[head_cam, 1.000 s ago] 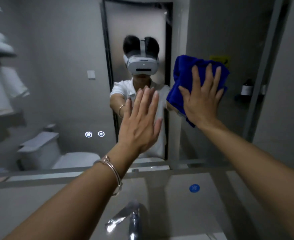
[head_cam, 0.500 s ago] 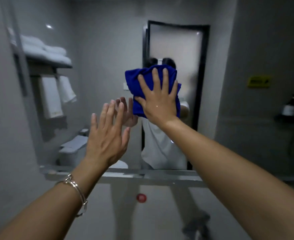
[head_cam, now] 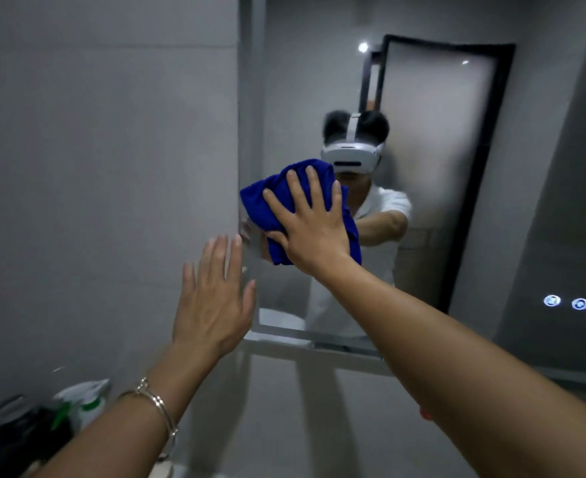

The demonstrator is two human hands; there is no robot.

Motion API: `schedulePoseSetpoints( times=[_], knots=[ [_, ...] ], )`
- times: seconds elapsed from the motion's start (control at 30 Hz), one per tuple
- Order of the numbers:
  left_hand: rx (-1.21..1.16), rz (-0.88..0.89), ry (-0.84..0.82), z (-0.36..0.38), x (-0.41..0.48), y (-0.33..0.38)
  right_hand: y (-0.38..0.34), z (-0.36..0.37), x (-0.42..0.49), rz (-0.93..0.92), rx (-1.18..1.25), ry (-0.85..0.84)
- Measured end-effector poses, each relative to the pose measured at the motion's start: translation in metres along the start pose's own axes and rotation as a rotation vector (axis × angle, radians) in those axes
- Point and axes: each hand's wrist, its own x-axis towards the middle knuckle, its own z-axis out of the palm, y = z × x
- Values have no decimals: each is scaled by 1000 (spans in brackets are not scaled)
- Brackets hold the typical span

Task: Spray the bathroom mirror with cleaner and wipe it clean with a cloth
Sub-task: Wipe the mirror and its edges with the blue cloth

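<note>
Our left hand (head_cam: 212, 298), fingers straight and empty, is raised beside the mirror's left edge, seemingly for balance. Beyond it, our right hand (head_cam: 314, 222) spreads flat over the blue cloth (head_cam: 267, 198), pressing it against the mirror (head_cam: 284, 98) to wipe.

Bathroom, domestic or hotel type.
Grey tiled wall (head_cam: 105, 160); wall mirror (head_cam: 547, 201) with lit touch icons (head_cam: 552, 300); black-framed frosted door (head_cam: 433, 150) reflected.
</note>
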Motion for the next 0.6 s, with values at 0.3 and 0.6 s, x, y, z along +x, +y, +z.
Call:
schedulePoseSetpoints(
  times=[0.3, 0.6],
  knots=[
    [-26, -90, -101, 38, -28, -48, -70, 51, -12, -200, -44, 23],
    [-54, -45, -133, 57, -39, -42, -87, 106, -84, -386, -163, -132]
  ],
)
